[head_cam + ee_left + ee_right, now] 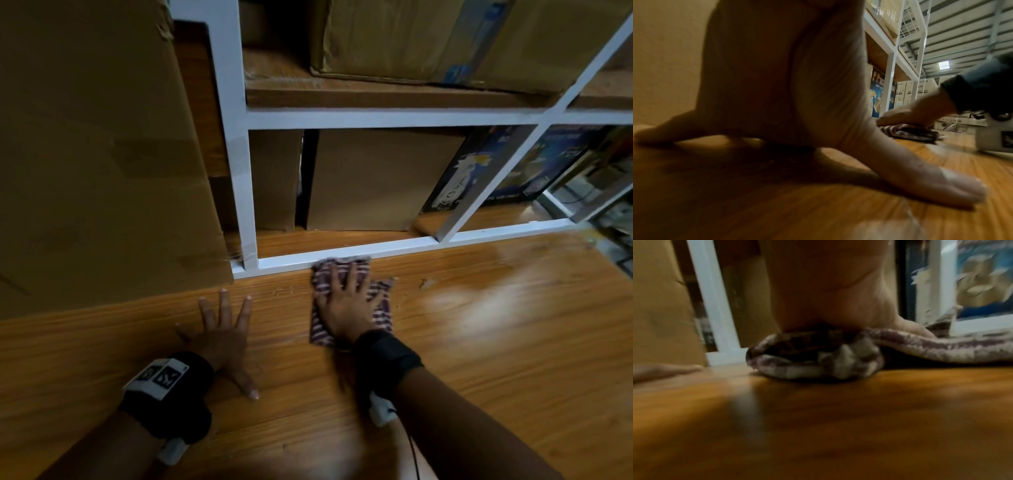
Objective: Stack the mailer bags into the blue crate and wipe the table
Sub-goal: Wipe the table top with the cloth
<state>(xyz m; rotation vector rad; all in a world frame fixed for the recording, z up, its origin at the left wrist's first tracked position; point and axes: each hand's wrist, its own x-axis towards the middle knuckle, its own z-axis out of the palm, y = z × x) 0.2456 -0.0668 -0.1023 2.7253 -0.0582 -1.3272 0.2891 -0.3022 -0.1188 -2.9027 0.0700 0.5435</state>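
A purple-and-white striped cloth [380,308] lies on the wooden table [479,342] close to the white shelf frame [342,260]. My right hand [346,308] presses flat on the cloth with fingers spread. In the right wrist view the cloth [818,356] bunches under the palm [828,288]. My left hand [224,329] rests flat on the bare table to the left, fingers spread and holding nothing; its thumb [931,178] lies on the wood. The left wrist view also shows the right hand [920,112] on the cloth [910,132]. No mailer bags or blue crate are in view.
A large cardboard box [96,154] stands at the table's back left. White shelving behind the table holds cardboard boxes [373,178] and a dark printed box [479,164]. Bare wood stretches to the right [513,359] and toward me.
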